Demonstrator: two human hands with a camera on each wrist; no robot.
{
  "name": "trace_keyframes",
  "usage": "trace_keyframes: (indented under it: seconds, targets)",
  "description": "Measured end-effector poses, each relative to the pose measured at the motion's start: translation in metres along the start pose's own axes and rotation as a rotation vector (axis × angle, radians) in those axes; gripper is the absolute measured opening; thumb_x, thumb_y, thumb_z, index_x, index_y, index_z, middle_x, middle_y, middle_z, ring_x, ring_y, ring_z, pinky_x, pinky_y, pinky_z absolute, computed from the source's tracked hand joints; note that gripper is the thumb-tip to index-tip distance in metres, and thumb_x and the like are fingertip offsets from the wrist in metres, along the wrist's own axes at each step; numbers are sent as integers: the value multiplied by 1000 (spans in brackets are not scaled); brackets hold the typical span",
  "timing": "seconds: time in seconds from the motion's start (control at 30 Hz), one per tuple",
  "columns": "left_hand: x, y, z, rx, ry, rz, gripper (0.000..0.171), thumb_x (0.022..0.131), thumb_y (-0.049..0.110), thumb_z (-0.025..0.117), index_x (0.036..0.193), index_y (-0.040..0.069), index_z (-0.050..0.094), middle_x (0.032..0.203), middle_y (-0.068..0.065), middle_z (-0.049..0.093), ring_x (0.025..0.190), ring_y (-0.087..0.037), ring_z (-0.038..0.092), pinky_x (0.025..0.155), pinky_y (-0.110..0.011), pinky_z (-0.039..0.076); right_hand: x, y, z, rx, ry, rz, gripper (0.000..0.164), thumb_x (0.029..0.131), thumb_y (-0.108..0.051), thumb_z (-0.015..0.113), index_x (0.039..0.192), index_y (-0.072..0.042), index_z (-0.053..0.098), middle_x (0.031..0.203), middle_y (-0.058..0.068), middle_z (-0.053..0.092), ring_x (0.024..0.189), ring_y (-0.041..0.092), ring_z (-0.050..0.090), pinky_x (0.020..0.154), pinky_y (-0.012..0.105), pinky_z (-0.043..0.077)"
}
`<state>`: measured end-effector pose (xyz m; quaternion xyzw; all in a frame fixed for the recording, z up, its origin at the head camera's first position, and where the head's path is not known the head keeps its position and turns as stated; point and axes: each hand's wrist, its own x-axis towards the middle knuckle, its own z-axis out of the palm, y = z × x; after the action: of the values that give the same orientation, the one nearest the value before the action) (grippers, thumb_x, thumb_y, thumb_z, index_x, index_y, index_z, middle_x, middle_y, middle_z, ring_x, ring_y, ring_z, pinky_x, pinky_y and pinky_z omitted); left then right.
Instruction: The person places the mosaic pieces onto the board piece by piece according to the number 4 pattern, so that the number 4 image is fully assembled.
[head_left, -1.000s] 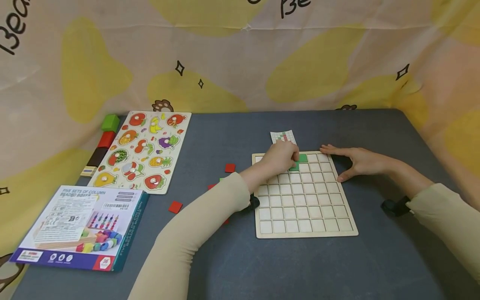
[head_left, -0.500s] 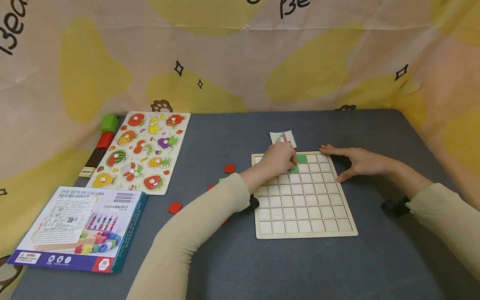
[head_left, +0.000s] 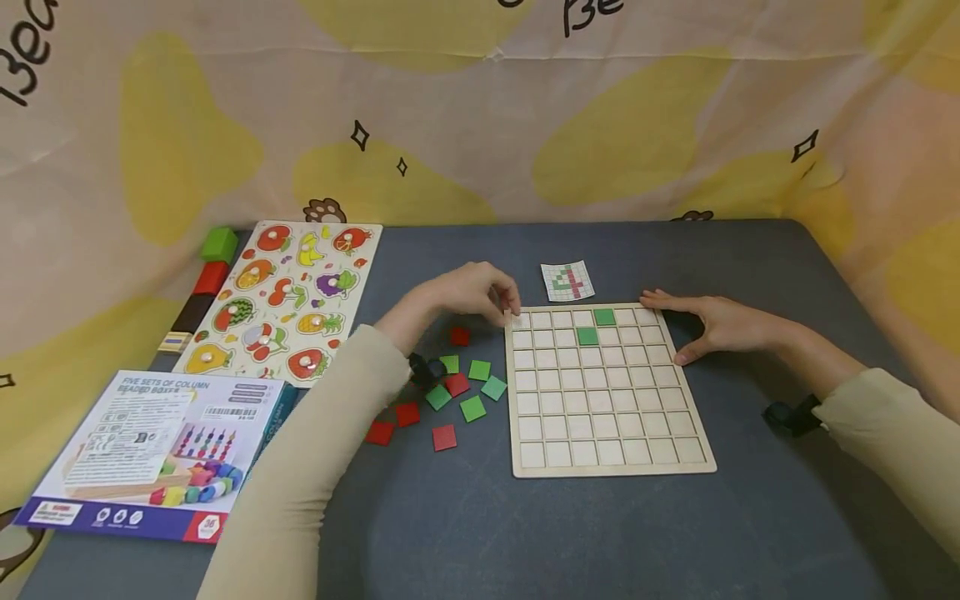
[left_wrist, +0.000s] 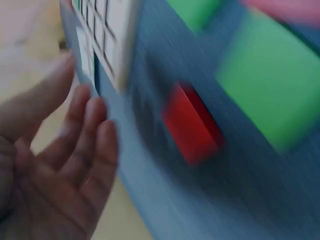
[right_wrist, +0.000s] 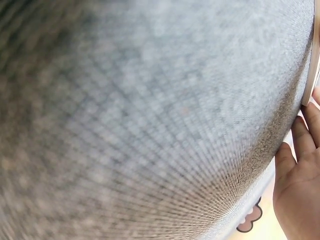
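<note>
A wooden grid board (head_left: 609,452) with white squares lies on the table. Two green square tiles sit diagonally in its upper rows, a higher one (head_left: 604,317) and a lower one (head_left: 587,336). My left hand (head_left: 472,290) is over the board's far left corner. Its loosely bent fingers are empty in the left wrist view, where a blurred red tile (left_wrist: 192,125) lies beyond them. With thumb and fingers spread, my right hand (head_left: 723,323) rests along the board's right edge. In the right wrist view its fingertips are at the board's rim (right_wrist: 311,75).
Several loose green tiles (head_left: 472,408) and red tiles (head_left: 444,437) are scattered left of the board. A small pattern card (head_left: 567,282) lies behind it. Further left are a fruit puzzle board (head_left: 288,317), a boxed toy (head_left: 157,458) and a row of coloured blocks (head_left: 212,278).
My left hand has let go of the lower green tile and moved left off the grid, uncovering the card and the loose tiles. My right hand has stayed in place.
</note>
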<state>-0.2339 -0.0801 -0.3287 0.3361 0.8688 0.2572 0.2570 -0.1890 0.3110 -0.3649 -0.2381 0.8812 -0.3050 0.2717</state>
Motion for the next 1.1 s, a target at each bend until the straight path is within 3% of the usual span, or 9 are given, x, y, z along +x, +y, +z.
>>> trace_keyframes:
  seconds: [0.13, 0.23, 0.43, 0.63, 0.83, 1.0, 1.1]
  targets:
    - [-23, -20, -5, -7, -154, -31, 27, 82, 8, 78, 109, 10, 74, 113, -13, 60, 95, -21, 53, 79, -27, 44, -1, 1, 0, 19, -8, -2, 98, 77, -27, 82, 157, -20, 26, 168, 12, 9, 152, 47, 6, 110, 64, 21]
    - [-32, -23, -1, 16, -210, -33, 32, 80, 13, 82, 111, 14, 74, 113, -12, 53, 103, -23, 47, 84, -29, 42, -3, 1, 0, 25, -5, 0, 98, 77, -26, 82, 157, -21, 26, 168, 10, 9, 153, 44, 5, 109, 59, 23]
    - [-37, -15, 13, 83, -185, -25, 30, 73, 21, 87, 100, 22, 73, 103, -7, 51, 102, -21, 42, 85, -32, 36, -4, 2, 1, 22, 4, -6, 97, 78, -26, 82, 157, -22, 26, 168, 9, 9, 153, 43, 5, 108, 58, 24]
    - [-36, -6, 25, 216, -159, -36, 26, 73, 28, 88, 90, 25, 69, 101, -2, 52, 97, -19, 41, 89, -37, 25, -3, 2, 1, 14, 10, -15, 97, 77, -24, 82, 157, -19, 27, 168, 12, 10, 152, 46, 7, 109, 63, 24]
    - [-30, -6, 27, 234, -68, -41, 20, 76, 24, 85, 83, 21, 66, 95, 0, 58, 91, -17, 45, 85, -35, 25, -2, 2, 0, 1, 6, -14, 98, 77, -26, 82, 157, -19, 26, 167, 15, 9, 151, 48, 7, 109, 65, 23]
    - [-19, -6, 23, 67, 108, -28, 15, 82, 16, 80, 83, 13, 65, 82, -1, 69, 75, -14, 60, 73, -24, 43, -1, 2, 1, 3, 3, -9, 98, 76, -27, 83, 157, -20, 27, 167, 13, 9, 151, 47, 7, 110, 64, 22]
    - [-11, 1, 23, -35, 218, -24, 14, 82, 14, 79, 84, 10, 66, 81, -4, 72, 73, -17, 65, 66, -23, 45, 0, 2, 1, 3, 4, -8, 98, 76, -28, 83, 157, -20, 27, 168, 13, 9, 152, 45, 7, 110, 64, 21]
